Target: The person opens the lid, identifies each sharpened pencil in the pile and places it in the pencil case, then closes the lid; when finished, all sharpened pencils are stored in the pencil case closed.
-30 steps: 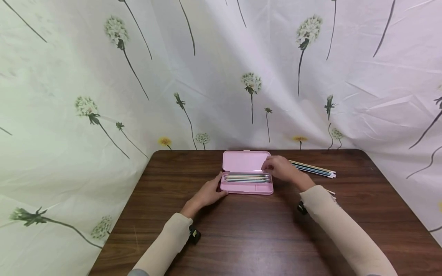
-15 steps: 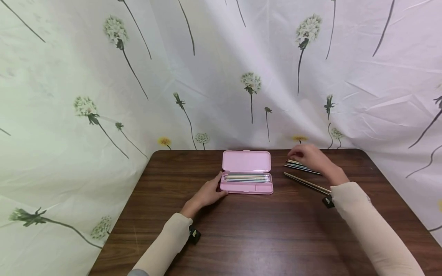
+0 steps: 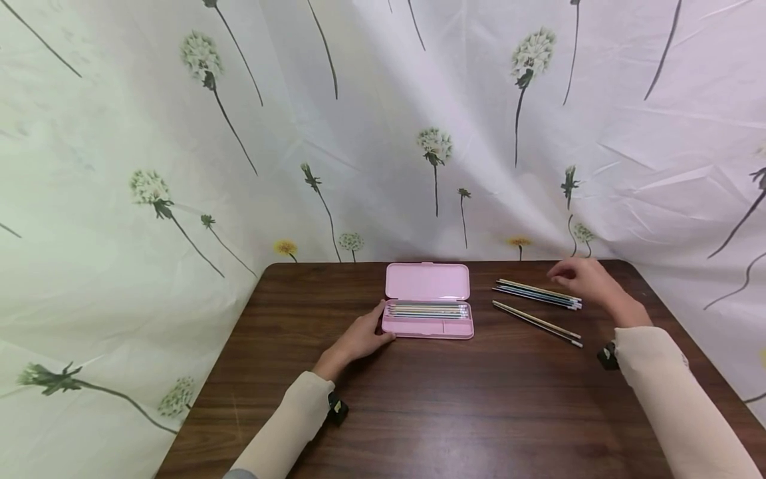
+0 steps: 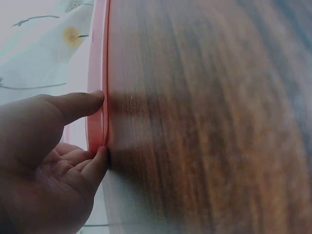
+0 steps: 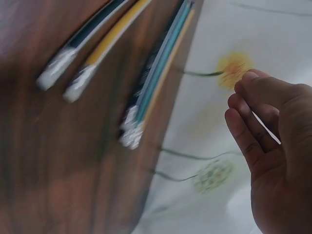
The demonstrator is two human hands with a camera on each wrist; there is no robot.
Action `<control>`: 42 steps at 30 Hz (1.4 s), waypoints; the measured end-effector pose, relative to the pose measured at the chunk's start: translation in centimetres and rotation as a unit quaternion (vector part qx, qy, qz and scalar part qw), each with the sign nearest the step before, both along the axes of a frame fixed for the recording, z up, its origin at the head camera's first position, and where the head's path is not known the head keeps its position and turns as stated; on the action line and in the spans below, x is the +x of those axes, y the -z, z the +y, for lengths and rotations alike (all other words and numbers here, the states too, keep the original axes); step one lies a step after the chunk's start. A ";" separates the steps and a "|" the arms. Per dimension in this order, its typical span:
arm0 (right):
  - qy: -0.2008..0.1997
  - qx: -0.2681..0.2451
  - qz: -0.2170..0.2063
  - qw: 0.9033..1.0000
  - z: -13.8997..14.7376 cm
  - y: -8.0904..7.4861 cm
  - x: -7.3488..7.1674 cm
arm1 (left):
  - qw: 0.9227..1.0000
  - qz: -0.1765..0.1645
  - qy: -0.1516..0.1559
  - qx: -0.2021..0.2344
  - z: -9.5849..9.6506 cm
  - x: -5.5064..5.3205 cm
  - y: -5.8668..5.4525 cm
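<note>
A pink pencil case [image 3: 413, 326] lies on the table with its lid [image 3: 427, 281] folded back. Several pencils [image 3: 427, 310] fill its rear compartment. My left hand [image 3: 359, 334] grips the left end of the case, thumb at the front; the left wrist view shows thumb and fingers against the pink wall [image 4: 97, 63]. Over the right ends of a bundle of pencils [image 3: 535, 293] hovers my right hand [image 3: 592, 283], fingers loosely bent and holding nothing. In front of that bundle lie two more pencils [image 3: 535, 322], their white ends pointing right.
The dark wood table [image 3: 455, 406] ends at a back edge just behind the lid. Behind it hangs a white cloth [image 3: 371, 153] printed with dandelions. The case's front compartment has a small divider.
My right hand has moved from the case rightward, past the pencil bundle to its right ends. The two front pencils are now fully uncovered. The left hand stays on the case.
</note>
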State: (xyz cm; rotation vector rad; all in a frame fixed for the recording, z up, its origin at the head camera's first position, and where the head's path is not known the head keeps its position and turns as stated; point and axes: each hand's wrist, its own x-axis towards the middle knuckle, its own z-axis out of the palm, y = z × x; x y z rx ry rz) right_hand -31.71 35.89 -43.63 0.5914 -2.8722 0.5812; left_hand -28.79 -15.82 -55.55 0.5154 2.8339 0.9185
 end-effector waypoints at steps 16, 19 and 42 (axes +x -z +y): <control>0.022 0.010 -0.051 0.998 3.3 4.5 0.7 | 1.000 0.023 0.014 0.004 0.1 0.8 -0.9; 0.026 0.014 -0.050 0.998 3.5 5.0 0.9 | 1.000 0.015 0.013 0.013 0.3 1.1 -1.6; 0.033 0.011 -0.073 0.997 3.9 5.6 1.3 | 1.000 0.020 0.017 0.009 0.1 1.0 -1.4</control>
